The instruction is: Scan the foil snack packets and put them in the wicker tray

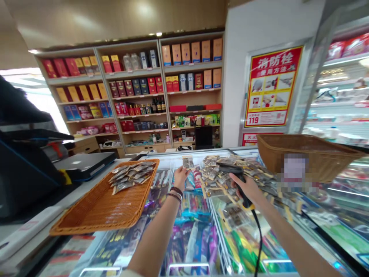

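My left hand (181, 176), with dark bead bracelets on its wrist, is closed on the lower edge of a small snack packet (188, 162) held up over the glass-topped freezer. A black barcode scanner (230, 169) with a cable is gripped in my right hand (245, 187), its head pointing left toward the packet. Under and around the scanner lies a spread pile of similar packets (211, 173) on the glass. To the left, an orange-brown wicker tray (100, 213) carries a heap of such packets (132, 175) at its far end.
A deeper brown wicker basket (325, 154) stands on the freezer's right side. Colourful frozen goods (196, 234) show below the glass. Dark counter equipment (92, 163) sits at the left. Shelves of boxed bottles (135, 86) line the back wall. The scanner's cable (259, 238) hangs toward me.
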{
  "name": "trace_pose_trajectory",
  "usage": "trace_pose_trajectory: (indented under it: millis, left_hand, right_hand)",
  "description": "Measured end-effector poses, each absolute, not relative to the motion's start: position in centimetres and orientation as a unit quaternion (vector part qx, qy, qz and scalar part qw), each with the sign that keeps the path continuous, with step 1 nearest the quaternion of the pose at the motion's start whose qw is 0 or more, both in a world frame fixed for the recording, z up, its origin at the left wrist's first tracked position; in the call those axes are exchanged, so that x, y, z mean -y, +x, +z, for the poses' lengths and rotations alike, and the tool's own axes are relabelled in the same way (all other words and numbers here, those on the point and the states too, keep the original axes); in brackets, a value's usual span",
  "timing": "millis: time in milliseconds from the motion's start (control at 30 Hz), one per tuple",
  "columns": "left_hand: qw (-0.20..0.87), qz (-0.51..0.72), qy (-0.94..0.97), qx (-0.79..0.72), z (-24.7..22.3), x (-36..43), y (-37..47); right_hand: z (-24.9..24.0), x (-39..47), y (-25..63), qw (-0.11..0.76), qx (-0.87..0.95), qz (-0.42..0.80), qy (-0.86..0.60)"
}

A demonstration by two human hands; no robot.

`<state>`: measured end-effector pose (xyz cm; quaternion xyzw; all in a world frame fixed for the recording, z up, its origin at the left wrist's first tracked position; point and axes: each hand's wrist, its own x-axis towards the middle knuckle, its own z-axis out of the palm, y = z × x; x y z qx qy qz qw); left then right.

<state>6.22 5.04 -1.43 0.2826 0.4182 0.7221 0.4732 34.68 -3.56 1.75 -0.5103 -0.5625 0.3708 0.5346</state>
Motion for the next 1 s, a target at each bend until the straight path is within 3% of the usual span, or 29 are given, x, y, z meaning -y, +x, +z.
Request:
trace_pose_trajectory:
  millis: [200, 467, 667, 1000]
  left_hand:
    - [0.534, 0.661, 0.388, -0.356, 1.4, -8.3, 13.1]
    - [0.603, 0.537, 0.502, -0.311, 0.4, -7.4, 16.6]
    - [0.545, 0.491, 0.596, -0.327, 0.3, -4.1, 10.5]
    - [0.384, 0.599, 0.500, -0.494, 3.6, 1.9, -7.1]
  right_hand:
    - [2.2, 4.1, 39.8, 0.540, 0.522, 0.353, -0.558]
    - [1.3, 5.5, 40.3, 0.535, 0.524, 0.332, -0.574]
    - [1.4, 5.2, 36.7, 0.527, 0.561, 0.350, -0.533]
    - [1.6, 3.8, 26.3, 0.504, 0.595, 0.428, -0.457]
